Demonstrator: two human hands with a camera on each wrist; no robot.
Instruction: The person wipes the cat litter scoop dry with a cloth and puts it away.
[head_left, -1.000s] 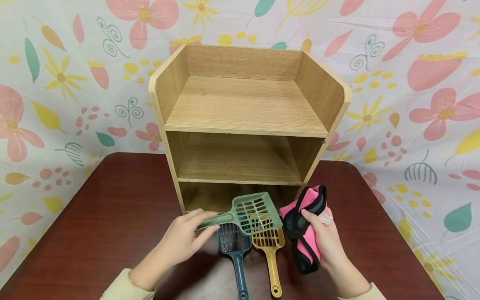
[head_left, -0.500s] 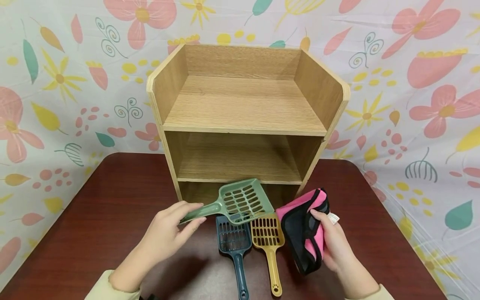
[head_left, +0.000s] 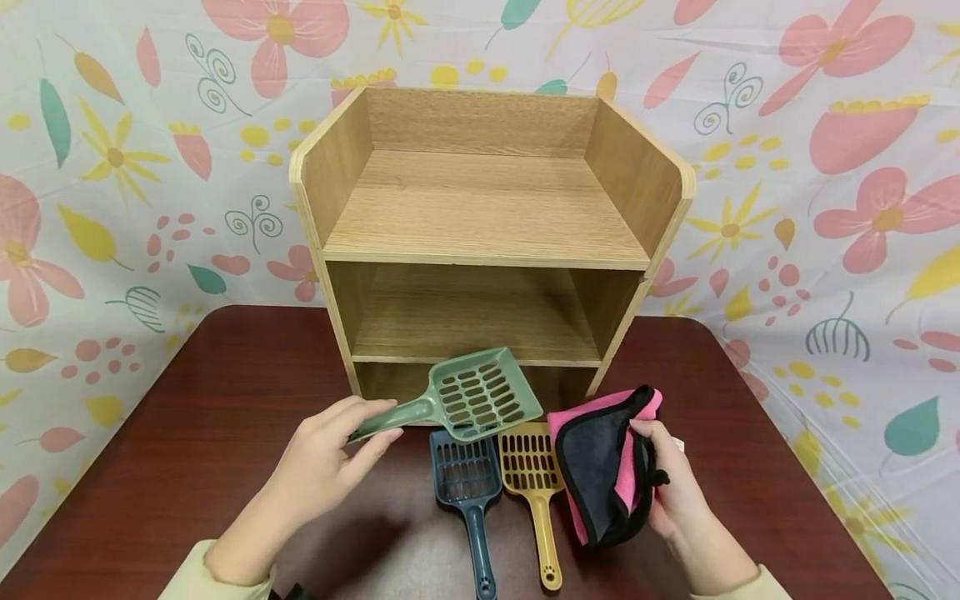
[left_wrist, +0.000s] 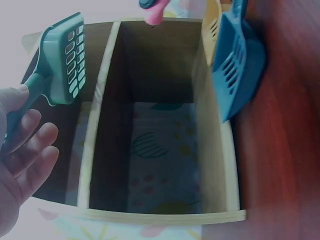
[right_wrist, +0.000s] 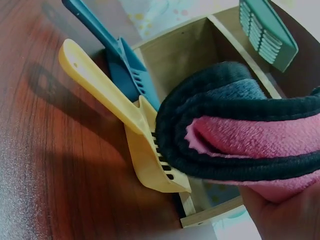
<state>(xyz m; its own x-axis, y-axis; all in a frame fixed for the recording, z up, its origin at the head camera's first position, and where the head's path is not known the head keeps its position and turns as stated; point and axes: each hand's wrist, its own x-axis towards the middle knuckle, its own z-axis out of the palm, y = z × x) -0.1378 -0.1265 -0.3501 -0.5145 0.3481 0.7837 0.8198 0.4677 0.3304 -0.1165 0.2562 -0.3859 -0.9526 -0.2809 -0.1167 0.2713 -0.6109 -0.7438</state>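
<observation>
In the head view my left hand [head_left: 322, 462] pinches the handle end of a green slotted litter scoop [head_left: 431, 406], its head held up in front of the shelf unit. My right hand [head_left: 678, 500] grips a folded pink and dark grey cloth [head_left: 600, 467] with black edging. Between the hands a blue litter scoop [head_left: 472, 504] and a yellow litter scoop [head_left: 538, 504] lie side by side, handles toward me. Their heads are at the foot of the shelf unit. The right wrist view shows the cloth's folds close up, with fingers partly hidden behind it.
A wooden shelf unit [head_left: 487, 217] with a raised-sided top stands at the middle back of the dark red-brown table [head_left: 195, 417]. Behind it hangs a flower-patterned sheet [head_left: 810, 250].
My left hand has moved up and left with the green scoop, uncovering more of the blue and yellow scoops. The cloth in my right hand has turned and spread, showing a broad grey side.
</observation>
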